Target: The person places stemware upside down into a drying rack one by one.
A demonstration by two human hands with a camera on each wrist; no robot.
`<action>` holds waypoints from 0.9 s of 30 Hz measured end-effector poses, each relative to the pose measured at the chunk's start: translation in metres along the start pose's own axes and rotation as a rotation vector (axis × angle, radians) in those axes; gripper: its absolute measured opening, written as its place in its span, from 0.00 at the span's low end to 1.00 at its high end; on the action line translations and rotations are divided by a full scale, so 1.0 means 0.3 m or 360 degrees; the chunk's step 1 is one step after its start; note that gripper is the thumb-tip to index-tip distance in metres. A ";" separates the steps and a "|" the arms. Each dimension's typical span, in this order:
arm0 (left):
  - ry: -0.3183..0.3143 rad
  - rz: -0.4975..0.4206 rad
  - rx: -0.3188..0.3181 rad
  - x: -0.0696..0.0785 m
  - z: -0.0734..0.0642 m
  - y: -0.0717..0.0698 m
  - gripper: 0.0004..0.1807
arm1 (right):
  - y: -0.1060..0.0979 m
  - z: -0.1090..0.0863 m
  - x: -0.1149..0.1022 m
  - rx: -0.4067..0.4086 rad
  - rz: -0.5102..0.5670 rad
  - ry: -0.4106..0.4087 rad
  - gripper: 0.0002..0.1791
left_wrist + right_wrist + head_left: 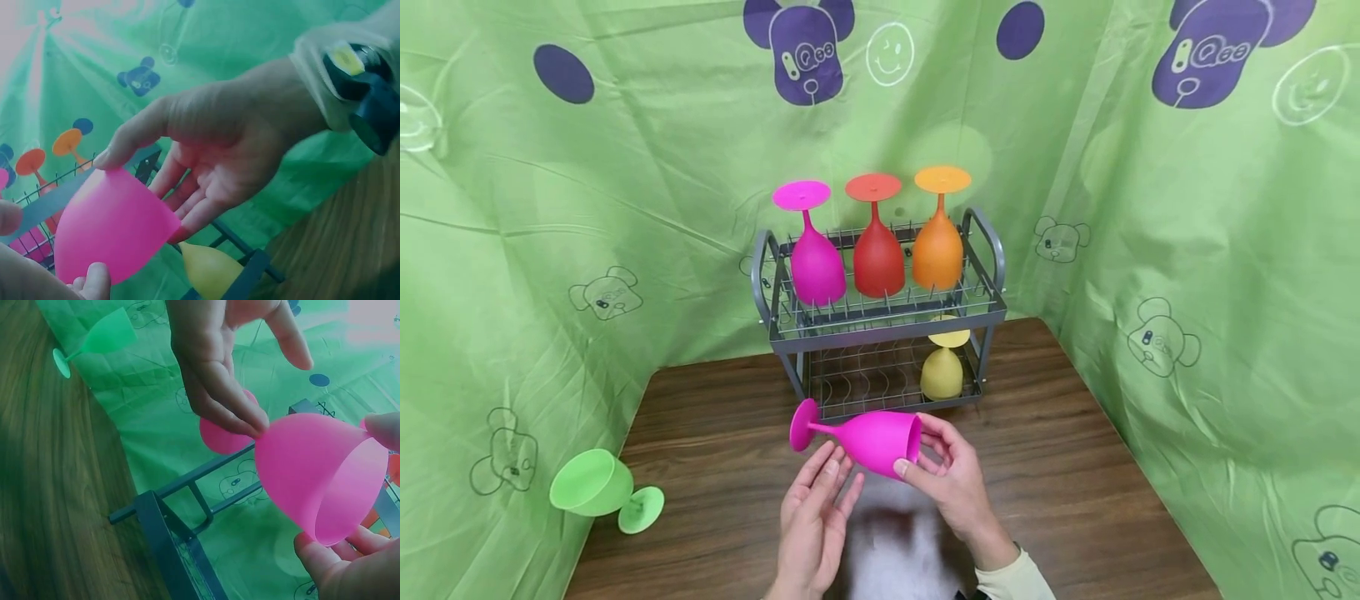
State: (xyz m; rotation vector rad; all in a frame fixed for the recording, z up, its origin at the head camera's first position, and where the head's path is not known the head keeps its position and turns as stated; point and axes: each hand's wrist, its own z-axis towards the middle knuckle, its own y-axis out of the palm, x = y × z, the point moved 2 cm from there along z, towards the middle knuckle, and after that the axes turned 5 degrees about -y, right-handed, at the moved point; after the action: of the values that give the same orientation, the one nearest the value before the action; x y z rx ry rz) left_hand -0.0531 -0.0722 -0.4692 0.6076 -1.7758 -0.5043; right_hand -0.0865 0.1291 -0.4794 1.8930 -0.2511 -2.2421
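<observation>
A magenta wine goblet lies sideways in the air, its foot to the left and its mouth to the right. My right hand grips it by the rim, thumb on the near side and fingers on the far side. Under the stem end of the bowl is my left hand, with fingers fairly straight and fingertips right at the bowl in the right wrist view. Behind the hands stands a two-tier grey dish rack. Upside down on its top tier are a magenta goblet, a red goblet and an orange goblet.
A yellow goblet stands upside down at the right of the lower tier. On the left side of the wooden table, a light green goblet lies on its side against the green curtain. The curtain encloses the table's back and sides.
</observation>
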 end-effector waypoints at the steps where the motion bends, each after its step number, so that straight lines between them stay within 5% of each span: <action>1: -0.0022 -0.0007 -0.0020 0.001 0.005 -0.001 0.30 | 0.001 -0.002 0.001 0.0000 0.0015 -0.0005 0.40; 8: -0.0060 -0.0053 -0.0086 -0.011 0.029 0.017 0.33 | 0.018 -0.014 -0.001 0.0003 0.0121 -0.0017 0.40; 15: -0.0135 -0.0116 -0.0028 -0.032 0.043 0.033 0.19 | 0.036 -0.026 0.006 0.0010 0.0163 -0.0029 0.40; 27: -0.0136 -0.0159 -0.0176 -0.049 0.043 0.020 0.19 | 0.043 -0.041 0.023 0.0012 0.0144 -0.0009 0.40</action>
State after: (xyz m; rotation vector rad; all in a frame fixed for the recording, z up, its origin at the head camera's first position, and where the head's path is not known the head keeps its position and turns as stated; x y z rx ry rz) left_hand -0.0631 -0.0578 -0.4799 0.6071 -1.7908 -0.7014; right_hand -0.0749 0.1147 -0.4847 1.8411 -0.3395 -2.1909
